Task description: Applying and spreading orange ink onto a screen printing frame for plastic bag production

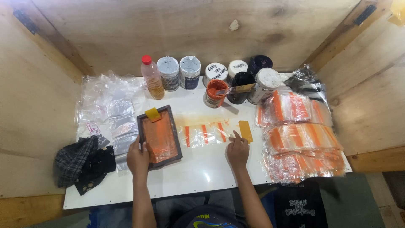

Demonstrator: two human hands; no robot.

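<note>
My left hand (138,157) grips the near left edge of a dark-framed printing screen (160,136) coated in orange ink. A small yellow squeegee (152,114) rests on the screen's far end. To the right lie clear plastic bags with fresh orange stripes (205,134) on the white table (198,173). My right hand (238,151) rests on the near right corner of these bags, fingers pressing down. Just beyond its fingertips lies a yellow card (245,130).
Stacks of orange-striped printed bags (297,135) fill the right side. Unprinted clear bags (114,114) lie at the left, dark cloths (84,162) at the near left. Several paint jars, an open orange ink tub (215,93) and a red-capped bottle (152,78) line the back. Wooden walls enclose the table.
</note>
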